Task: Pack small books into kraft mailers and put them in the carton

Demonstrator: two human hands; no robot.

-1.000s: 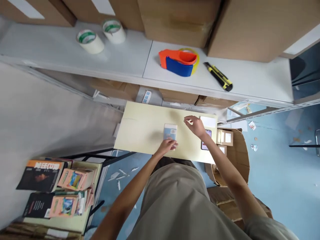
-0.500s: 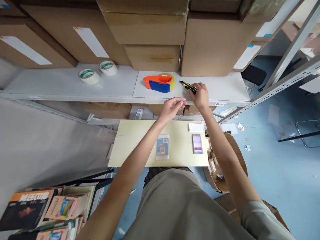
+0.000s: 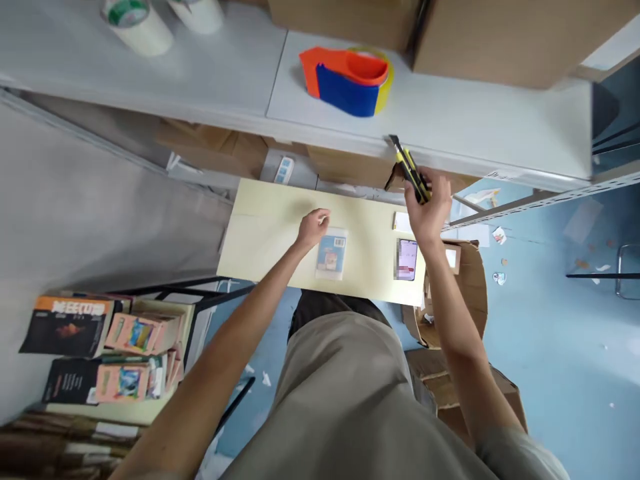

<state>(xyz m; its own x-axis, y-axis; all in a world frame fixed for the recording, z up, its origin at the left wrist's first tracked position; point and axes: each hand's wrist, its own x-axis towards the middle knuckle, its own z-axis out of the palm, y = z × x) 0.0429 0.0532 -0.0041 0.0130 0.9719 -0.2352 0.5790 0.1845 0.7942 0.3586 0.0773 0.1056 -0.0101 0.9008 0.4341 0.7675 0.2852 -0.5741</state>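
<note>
My right hand (image 3: 431, 207) grips a black and yellow utility knife (image 3: 413, 175), its tip pointing up and left in front of the shelf edge. Over the pale yellow table (image 3: 265, 230), my left hand (image 3: 314, 227) has its fingers curled in, with nothing visible in them. Just below and right of that hand lies a flat blue and white booklet (image 3: 331, 255) in what looks like a clear sleeve. A phone (image 3: 407, 260) with a lit screen lies at the table's right side, below a small white box (image 3: 401, 222).
On the grey shelf (image 3: 450, 120) stand an orange and blue tape dispenser (image 3: 347, 80) and two tape rolls (image 3: 140, 30). Cardboard boxes (image 3: 525, 47) stand behind. Books (image 3: 75, 327) are piled at lower left. An open carton (image 3: 465, 287) stands right of the table.
My right hand has lifted the utility knife off the shelf and drawn it back toward me. My left hand has come down from the shelf edge to over the table. The view has tilted downward.
</note>
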